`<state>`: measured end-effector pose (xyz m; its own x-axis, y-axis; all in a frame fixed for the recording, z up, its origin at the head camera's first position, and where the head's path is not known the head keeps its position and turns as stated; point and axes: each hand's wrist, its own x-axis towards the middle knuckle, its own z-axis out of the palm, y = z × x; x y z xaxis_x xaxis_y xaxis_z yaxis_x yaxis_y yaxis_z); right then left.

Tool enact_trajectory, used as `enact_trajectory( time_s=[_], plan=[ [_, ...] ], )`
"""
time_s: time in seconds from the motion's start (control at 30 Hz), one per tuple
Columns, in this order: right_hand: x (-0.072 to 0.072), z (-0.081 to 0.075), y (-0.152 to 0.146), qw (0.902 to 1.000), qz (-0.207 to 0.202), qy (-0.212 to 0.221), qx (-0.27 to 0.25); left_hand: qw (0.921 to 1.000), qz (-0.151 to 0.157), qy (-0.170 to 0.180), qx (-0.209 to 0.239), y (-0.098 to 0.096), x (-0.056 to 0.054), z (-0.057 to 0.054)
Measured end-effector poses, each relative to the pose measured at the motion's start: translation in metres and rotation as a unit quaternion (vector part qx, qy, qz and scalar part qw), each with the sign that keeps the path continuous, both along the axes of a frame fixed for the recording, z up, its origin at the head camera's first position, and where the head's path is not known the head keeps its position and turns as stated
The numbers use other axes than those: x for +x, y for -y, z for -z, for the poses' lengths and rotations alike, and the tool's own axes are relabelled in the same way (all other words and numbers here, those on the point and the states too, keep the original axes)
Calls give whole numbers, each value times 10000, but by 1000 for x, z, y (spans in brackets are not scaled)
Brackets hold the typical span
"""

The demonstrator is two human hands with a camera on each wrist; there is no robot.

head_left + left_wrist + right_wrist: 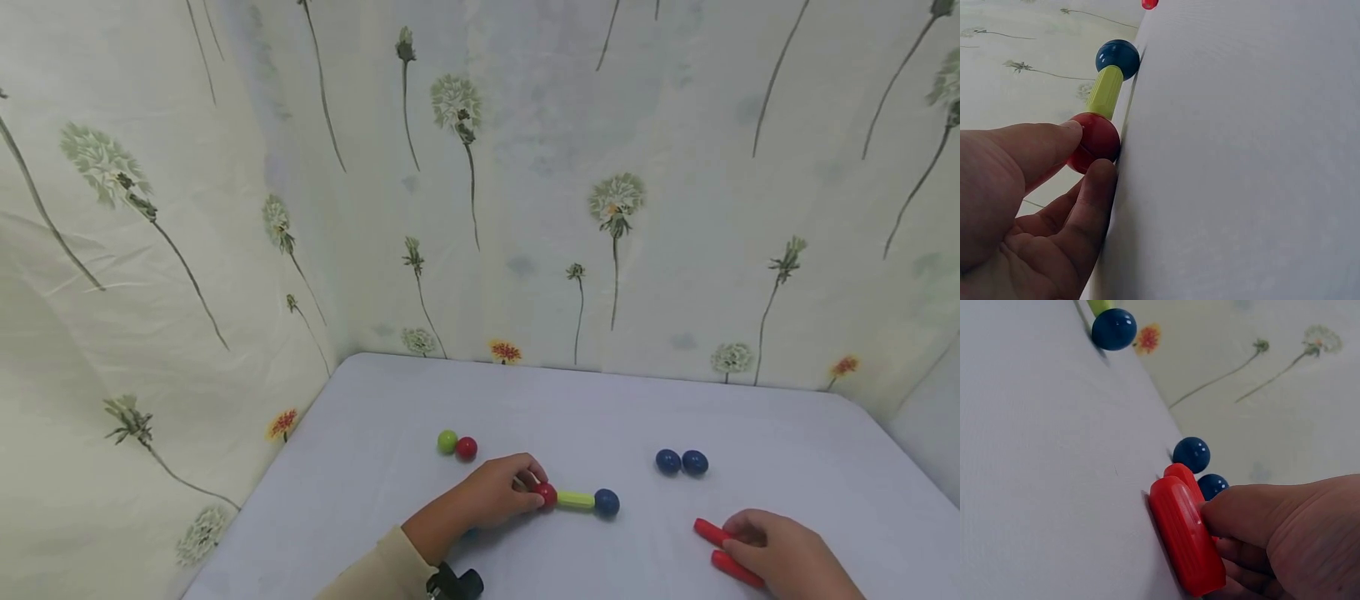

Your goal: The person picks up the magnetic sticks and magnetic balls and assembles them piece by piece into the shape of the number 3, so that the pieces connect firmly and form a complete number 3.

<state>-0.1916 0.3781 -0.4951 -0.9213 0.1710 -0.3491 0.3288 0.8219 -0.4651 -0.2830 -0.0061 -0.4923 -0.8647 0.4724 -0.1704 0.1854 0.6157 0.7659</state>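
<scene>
A red ball, a green rod and a blue ball make one straight piece, a ball at each end of the rod, around the middle of the counter. The left hand pinches the red ball between thumb and fingers, and the blue ball points away from it toward the person's right.

Well to the right of that piece are two red rods, one beyond the other and nearly parallel. The right hand grips the far rod by thumb and fingers; the near rod lies just beside it, nearer the person.

Beyond the rods, two more balls, both dark blue, sit side by side: the left one and the right one. Farther left, past the left hand, a green ball sits beside a second red ball.

A beige sleeve covers the left forearm, with a black device at the wrist. Behind the counter hangs a pale backdrop printed with dandelions.
</scene>
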Motion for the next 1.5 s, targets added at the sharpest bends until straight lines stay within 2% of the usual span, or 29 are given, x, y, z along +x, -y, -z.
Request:
enact_trajectory(
  time_s=[0.3, 0.53, 0.83, 0.93, 1.17, 1.5],
  plan=[
    [-1, -3, 9, 9997, 222, 2, -92, 10000, 12, -47, 28, 0, -1, -1],
    [0, -9, 33, 9960, 807, -343, -180, 10000, 10, 16, 56, 1, 0, -2],
    [-2, -13, 64, 9845, 1539, -768, -352, 10000, -24, 32, 3, 1, -1, -1],
    [-4, -11, 68, 9827, 1557, -897, -444, 10000, 2, 31, 12, 1, -1, -1],
    [-8, -9, 77, 9856, 1255, -966, -588, 10000, 17, 22, -8, 1, 2, 4],
    [-19, -14, 110, 9786, 1408, -1267, -801, 9999, 62, -138, -65, 1, 0, 4]
  ],
)
